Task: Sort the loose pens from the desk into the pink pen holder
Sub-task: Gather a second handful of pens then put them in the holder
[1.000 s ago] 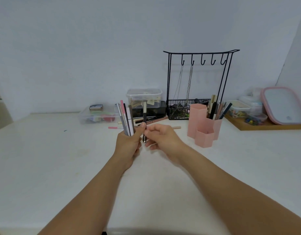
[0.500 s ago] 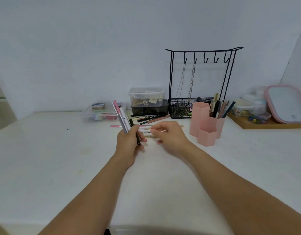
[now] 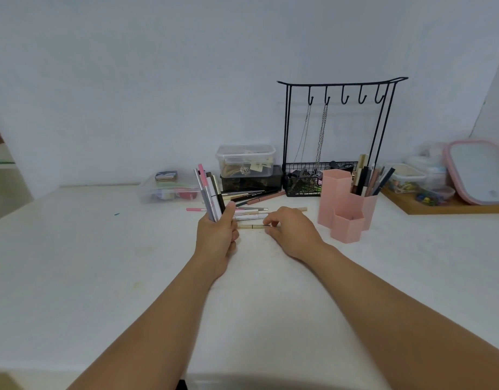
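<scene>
Right hand (image 3: 292,230): fingers (image 3: 268,221) pinched at the end of a beige pen (image 3: 252,226) lying on the bench (image 3: 74,263). Left hand (image 3: 216,236): fingers closed around an upright pen bundle (image 3: 210,192). Loose pens (image 3: 251,197) lie beyond; pink pen holder (image 3: 347,204) stands to the right.

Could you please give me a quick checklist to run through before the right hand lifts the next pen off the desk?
1. Right hand fingertips on the beige pen: ok, touching its end.
2. Pen actually pinched: cannot tell.
3. Left hand bundle of pens held upright and secure: ok.
4. Pink pen holder within sight and upright: ok.
5. Free room in the holder: ok, front compartments look empty.
6. Loose pens left on the desk: not ok, several remain.
</scene>
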Demonstrator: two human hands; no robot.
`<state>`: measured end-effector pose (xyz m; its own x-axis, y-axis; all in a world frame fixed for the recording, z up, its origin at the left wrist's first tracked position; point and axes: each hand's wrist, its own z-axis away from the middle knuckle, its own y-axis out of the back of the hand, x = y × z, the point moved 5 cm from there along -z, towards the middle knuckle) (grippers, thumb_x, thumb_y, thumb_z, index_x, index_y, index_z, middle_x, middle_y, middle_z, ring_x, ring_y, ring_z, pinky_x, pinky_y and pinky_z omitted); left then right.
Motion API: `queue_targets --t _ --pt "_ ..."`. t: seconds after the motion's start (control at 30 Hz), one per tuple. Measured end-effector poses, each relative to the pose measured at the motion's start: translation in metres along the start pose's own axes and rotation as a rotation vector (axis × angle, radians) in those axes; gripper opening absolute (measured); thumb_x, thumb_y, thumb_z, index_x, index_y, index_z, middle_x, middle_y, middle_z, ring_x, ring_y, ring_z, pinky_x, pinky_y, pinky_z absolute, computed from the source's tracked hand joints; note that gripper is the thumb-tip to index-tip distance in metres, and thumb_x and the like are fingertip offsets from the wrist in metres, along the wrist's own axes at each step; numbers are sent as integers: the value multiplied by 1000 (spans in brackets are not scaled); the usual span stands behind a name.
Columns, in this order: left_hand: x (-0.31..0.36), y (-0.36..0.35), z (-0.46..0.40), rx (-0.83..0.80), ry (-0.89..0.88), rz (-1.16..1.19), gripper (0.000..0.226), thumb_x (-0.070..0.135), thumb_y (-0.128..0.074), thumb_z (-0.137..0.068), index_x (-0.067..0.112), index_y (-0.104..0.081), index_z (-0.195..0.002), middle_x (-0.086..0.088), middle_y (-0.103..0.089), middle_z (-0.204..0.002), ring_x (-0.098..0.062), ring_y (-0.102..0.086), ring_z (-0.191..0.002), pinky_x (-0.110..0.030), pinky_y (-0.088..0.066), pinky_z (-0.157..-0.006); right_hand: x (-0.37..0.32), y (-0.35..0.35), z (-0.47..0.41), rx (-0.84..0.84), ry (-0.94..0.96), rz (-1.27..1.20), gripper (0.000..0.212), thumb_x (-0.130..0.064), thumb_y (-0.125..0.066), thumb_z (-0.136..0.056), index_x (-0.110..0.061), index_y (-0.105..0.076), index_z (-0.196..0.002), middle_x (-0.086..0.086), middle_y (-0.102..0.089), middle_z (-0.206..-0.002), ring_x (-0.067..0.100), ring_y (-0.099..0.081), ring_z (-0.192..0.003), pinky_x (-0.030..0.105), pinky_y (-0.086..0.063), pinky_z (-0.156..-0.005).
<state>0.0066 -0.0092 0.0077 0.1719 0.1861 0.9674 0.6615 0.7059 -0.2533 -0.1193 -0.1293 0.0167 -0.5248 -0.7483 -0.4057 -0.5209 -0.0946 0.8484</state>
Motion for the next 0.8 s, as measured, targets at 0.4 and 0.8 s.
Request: queue_targets --t 0.4,0.8 --pt "1 -1 1 -9 -14 -39 38 42 -71 -93 16 -48 -76 2 -41 -52 -12 -36 -42 -21 -24 -37 9 20 6 38 -362 -691 13 -7 -62 -93 -8 -71 -84 1 -61 -71 13 -52 -62 20 -43 -56" --pt "2 -4 3 -61 -103 62 39 23 -91 -73 10 -55 -65 -6 -53 -48 -20 -46 -41 -26 -42 -44 -60 -19 28 -368 -129 -1232 15 -3 -56 -98 -7 -63 -85 6 -64 -75 14 -59 -67 29 -53 -68"
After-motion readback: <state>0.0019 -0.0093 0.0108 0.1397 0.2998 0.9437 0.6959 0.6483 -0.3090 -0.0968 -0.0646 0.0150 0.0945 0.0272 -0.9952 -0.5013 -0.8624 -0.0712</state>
